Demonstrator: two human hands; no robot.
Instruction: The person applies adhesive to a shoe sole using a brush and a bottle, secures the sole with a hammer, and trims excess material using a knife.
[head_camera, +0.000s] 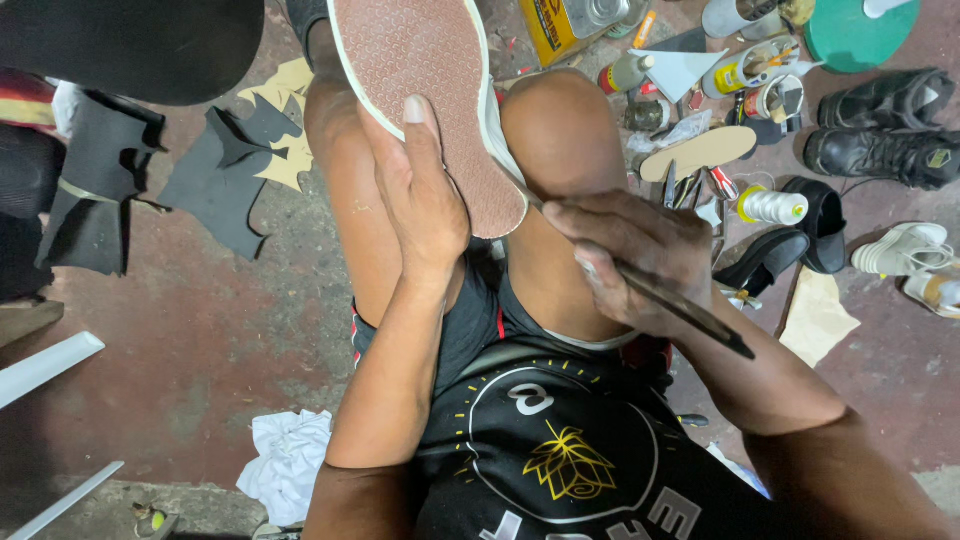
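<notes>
A shoe (430, 90) lies sole up between my bare knees, its reddish-brown textured sole edged in white. My left hand (420, 195) presses flat against the sole's left side, thumb pointing up along it. My right hand (640, 255) grips a thin dark tool (685, 312) like a pen, its working end aimed at the heel edge of the sole and its handle sticking out to the lower right. The tip itself is hidden by my fingers.
Black and tan cut-out pieces (240, 160) lie on the red floor at left. At right are black boots (880, 130), a tan insole (700, 152), a thread spool (772, 206), white shoes (905, 250), bottles and a yellow can (560, 28). A white rag (285, 460) lies lower left.
</notes>
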